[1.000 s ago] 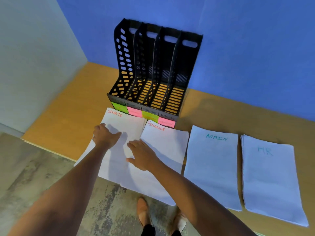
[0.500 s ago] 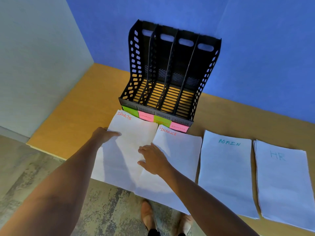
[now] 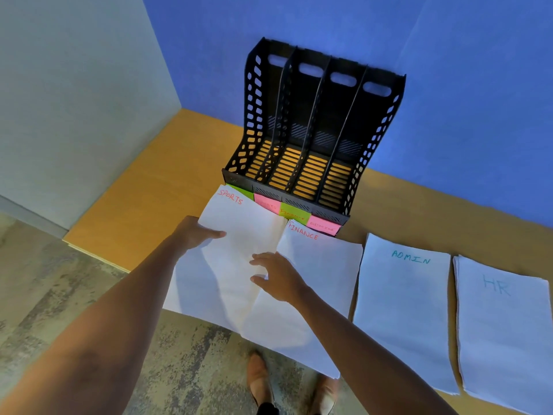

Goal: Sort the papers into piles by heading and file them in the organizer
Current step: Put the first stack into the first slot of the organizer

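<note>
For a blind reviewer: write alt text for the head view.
A person's left hand grips the edge of the SPORTS pile while the right hand rests where it meets the FINANCE pile. ADMIN and HR piles lie to the right, before an empty black organizer on a wooden table.

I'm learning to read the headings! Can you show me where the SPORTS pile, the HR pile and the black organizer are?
SPORTS pile (image 3: 239,235), head view, on the white sheet below its red heading.
HR pile (image 3: 505,330), head view, on the middle of the top sheet.
black organizer (image 3: 377,145), head view, on its right perforated side wall.
</note>
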Action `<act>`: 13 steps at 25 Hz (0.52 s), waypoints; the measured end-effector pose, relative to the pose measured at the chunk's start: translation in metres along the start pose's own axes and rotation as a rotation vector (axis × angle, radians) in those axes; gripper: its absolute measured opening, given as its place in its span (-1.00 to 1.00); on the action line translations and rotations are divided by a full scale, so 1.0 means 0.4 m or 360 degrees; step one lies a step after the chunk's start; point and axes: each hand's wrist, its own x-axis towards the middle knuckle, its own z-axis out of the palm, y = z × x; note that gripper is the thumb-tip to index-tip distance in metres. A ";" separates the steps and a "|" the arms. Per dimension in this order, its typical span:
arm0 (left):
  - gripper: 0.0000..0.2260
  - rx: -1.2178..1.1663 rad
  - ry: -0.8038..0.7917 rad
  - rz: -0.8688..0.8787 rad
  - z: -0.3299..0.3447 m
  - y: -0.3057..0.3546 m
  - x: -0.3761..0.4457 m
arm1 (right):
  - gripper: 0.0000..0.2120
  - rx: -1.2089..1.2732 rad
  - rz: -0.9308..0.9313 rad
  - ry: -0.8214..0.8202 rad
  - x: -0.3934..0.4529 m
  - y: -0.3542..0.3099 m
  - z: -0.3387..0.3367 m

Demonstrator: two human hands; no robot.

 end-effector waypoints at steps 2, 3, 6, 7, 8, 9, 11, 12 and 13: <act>-0.61 -0.0066 -0.0084 0.0078 -0.056 0.000 -0.013 | -0.54 0.0370 0.0103 0.0264 0.002 -0.002 -0.003; -0.62 -0.0125 -0.0150 0.0124 -0.091 -0.001 -0.021 | -0.45 0.0544 0.0195 0.0429 0.008 -0.011 -0.009; -0.53 -0.0363 -0.0335 0.0257 -0.182 0.001 -0.044 | -0.15 0.1081 0.0437 0.0603 0.049 -0.059 -0.043; -0.49 -0.0436 -0.0351 0.0284 -0.199 0.004 -0.049 | -0.19 0.1286 0.0412 0.0544 0.066 -0.077 -0.054; -0.47 -0.0496 -0.0346 0.0315 -0.208 0.009 -0.054 | -0.32 0.1425 0.0355 0.0450 0.084 -0.094 -0.062; -0.47 -0.0545 -0.0326 0.0349 -0.210 0.016 -0.060 | -0.48 0.1469 0.0327 0.0377 0.102 -0.111 -0.069; -0.46 -0.0626 -0.0218 0.0406 -0.195 0.032 -0.073 | -0.73 0.1423 0.0357 0.0381 0.134 -0.152 -0.083; -0.46 -0.0665 -0.0132 0.0437 -0.181 0.039 -0.083 | -0.77 0.1346 0.0394 0.0448 0.146 -0.166 -0.088; -0.49 -0.0709 -0.0038 0.0476 -0.165 0.044 -0.091 | -0.78 0.1278 0.0430 0.0525 0.155 -0.176 -0.093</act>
